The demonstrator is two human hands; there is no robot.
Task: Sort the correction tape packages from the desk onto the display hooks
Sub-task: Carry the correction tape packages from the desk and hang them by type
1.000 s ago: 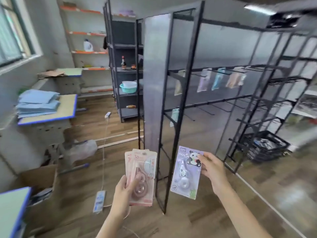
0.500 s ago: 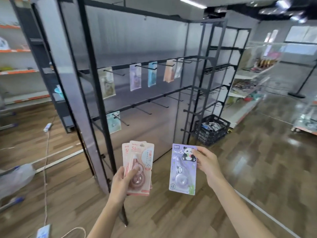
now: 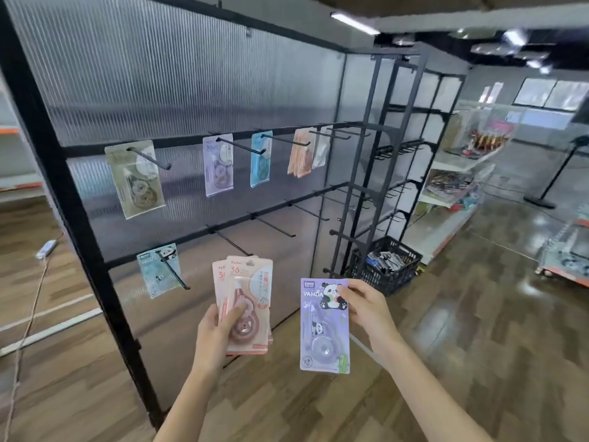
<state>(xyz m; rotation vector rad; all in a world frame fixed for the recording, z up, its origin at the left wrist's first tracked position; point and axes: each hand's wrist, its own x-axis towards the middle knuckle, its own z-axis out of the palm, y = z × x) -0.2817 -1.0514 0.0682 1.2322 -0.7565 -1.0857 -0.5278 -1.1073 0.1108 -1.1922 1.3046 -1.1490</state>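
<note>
Fingers (image 3: 237,312) of the left hand (image 3: 216,330) curl round two stacked pink correction tape packages (image 3: 247,301), thumb pressed on the front blister. Beside it, the right hand (image 3: 366,309) pinches a purple panda package (image 3: 323,327) by its upper right edge, so the card hangs upright. Both are held in front of the black display rack (image 3: 79,202). On its upper hooks hang a green package (image 3: 135,181), a lilac one (image 3: 218,164), a blue one (image 3: 261,157) and orange ones (image 3: 301,153); a teal panda package (image 3: 157,271) hangs on a lower hook. A black basket (image 3: 387,266) stands on the floor further right.
</note>
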